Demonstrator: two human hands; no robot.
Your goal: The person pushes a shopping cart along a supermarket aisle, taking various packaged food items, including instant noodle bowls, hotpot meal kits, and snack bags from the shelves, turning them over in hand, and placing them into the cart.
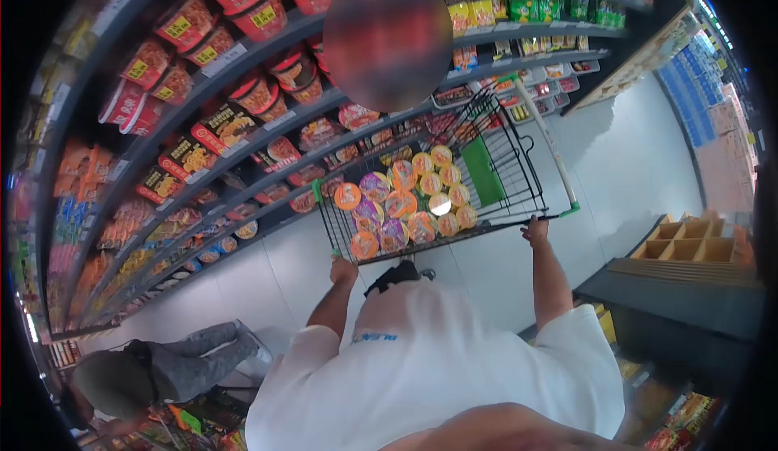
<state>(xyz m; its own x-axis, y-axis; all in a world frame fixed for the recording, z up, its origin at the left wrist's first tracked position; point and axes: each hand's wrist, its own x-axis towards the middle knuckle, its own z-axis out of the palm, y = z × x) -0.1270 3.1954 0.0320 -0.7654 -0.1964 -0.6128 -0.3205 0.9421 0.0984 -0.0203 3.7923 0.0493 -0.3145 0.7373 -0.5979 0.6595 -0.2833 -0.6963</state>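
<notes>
- White T-shirt (438, 354) nearest the lens, blue lettering on its front; both arms reach away from it.
- Left grip (344, 271): fingers curled on the near top rim of a wire shopping cart (485, 177), close to a green corner piece.
- Right grip (535, 230): clasped on the same rim, toward the handle (557, 159) end. Both grips touch the cart, which stands directly ahead, side-on to the body.
- Pale tiled floor (486, 277) under the cart. Tiered shelves (279, 123) run along its far side; a round blur hides part of them.
- Second person (194, 362) at lower left, grey trousers, well apart from the cart.
- Cart contents: round-lidded cups (401, 203), packed close. Orange and purple lids sit toward the left grip, yellow lids toward the handle.
- Shelf stock: red tubs (263, 15) with yellow labels, upper left; green packets (523, 1), upper right.
- Wooden box (693, 240) at right, divided into square cells.
</notes>
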